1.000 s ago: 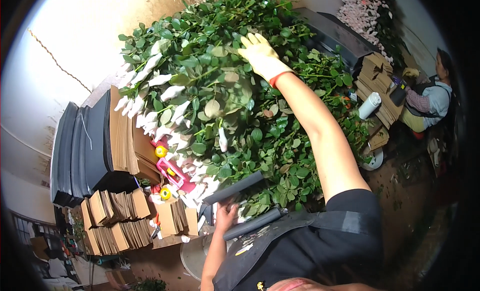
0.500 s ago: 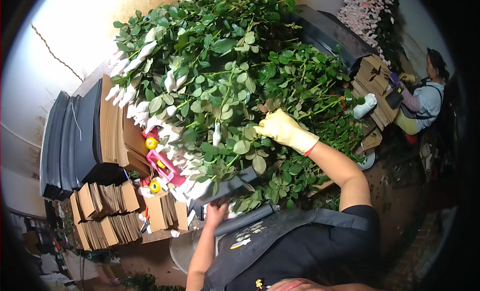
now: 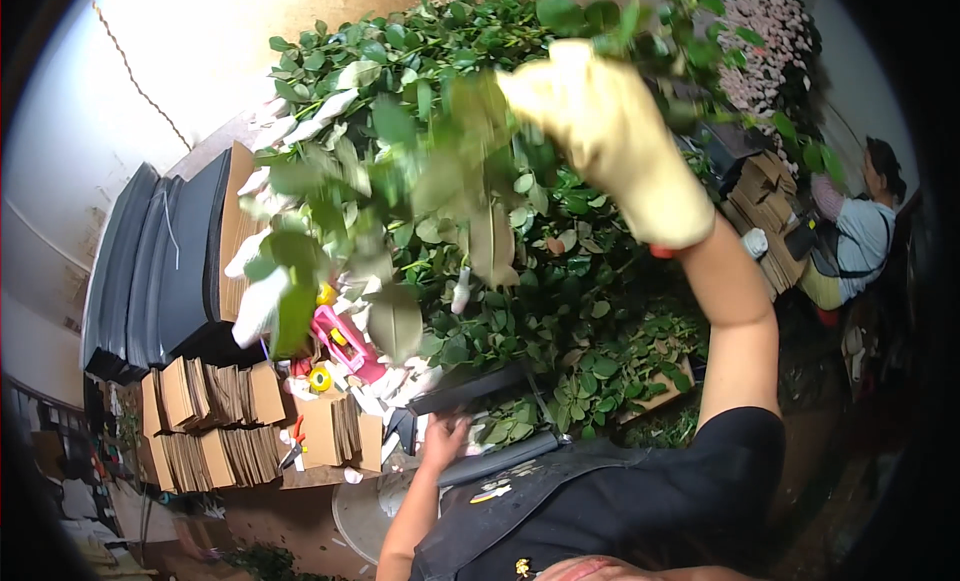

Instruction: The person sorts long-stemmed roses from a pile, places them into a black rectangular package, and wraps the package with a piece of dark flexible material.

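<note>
Raised over a big heap of leafy rose stems (image 3: 600, 241), my right hand (image 3: 600, 131) wears a pale yellow glove. Its fingers are closed round a leafy rose stem, blurred by motion. Leaves of that stem spread to both sides of the glove, and a white-sleeved bud (image 3: 262, 306) hangs at its lower left end. My bare left hand (image 3: 443, 439) is low at the table's near edge, beside a dark ridged trough (image 3: 470, 389). Its fingertips are too unclear to tell whether it grips anything.
Dark padded boards (image 3: 190, 251) and folded cardboard (image 3: 215, 421) stand at the left. Near them lie a pink tape dispenser (image 3: 345, 336), a yellow tape roll (image 3: 320, 379) and orange-handled pliers (image 3: 296, 441). A person (image 3: 855, 221) works at the far right by pink sleeved flowers (image 3: 765, 56).
My right hand has risen from the heap, lifting a leafy rose stem up toward me. My left hand has shifted slightly right and stays by the trough.
</note>
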Demonstrator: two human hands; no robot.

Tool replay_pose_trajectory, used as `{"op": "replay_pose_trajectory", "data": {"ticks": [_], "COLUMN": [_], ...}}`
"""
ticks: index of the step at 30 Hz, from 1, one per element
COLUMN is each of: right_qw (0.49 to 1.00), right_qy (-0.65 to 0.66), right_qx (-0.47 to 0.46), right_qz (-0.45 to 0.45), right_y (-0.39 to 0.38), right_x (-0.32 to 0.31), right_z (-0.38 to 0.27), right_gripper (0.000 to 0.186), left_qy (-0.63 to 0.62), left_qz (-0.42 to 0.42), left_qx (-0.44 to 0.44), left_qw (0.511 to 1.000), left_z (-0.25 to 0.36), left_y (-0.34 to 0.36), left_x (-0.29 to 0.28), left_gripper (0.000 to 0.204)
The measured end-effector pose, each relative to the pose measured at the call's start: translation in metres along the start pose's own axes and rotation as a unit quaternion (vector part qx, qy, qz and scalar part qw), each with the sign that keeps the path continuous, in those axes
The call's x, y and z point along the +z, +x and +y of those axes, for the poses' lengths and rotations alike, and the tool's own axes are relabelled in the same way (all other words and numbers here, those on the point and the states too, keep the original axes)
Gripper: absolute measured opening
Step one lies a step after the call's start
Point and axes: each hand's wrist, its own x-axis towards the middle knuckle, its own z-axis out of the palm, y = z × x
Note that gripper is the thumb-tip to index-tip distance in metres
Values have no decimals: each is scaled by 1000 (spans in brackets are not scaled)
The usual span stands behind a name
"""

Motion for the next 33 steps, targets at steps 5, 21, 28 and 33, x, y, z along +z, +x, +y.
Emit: {"op": "replay_pose_trajectory", "data": {"ticks": [5, 21, 28, 33], "right_qw": [967, 869, 911, 766], "right_qy": [191, -481, 170, 508], "right_qx": [166, -59, 202, 390], "right_qz": [-38, -101, -316, 57], "right_y": [74, -30, 12, 52], "right_x": [70, 225, 288, 283], "right_z": [79, 54, 115, 143], "right_gripper": [42, 77, 47, 34], "left_qy": [6, -21, 11, -3], "left_qz": [-17, -30, -14, 11], "left_qx": [-5, -66, -61, -15], "left_qw": [1000, 997, 998, 1000], "left_z": [8, 21, 22, 16], "left_y": [9, -2, -6, -4], "left_x": [-2, -5, -4, 0], "left_gripper": [26, 26, 26, 26]}}
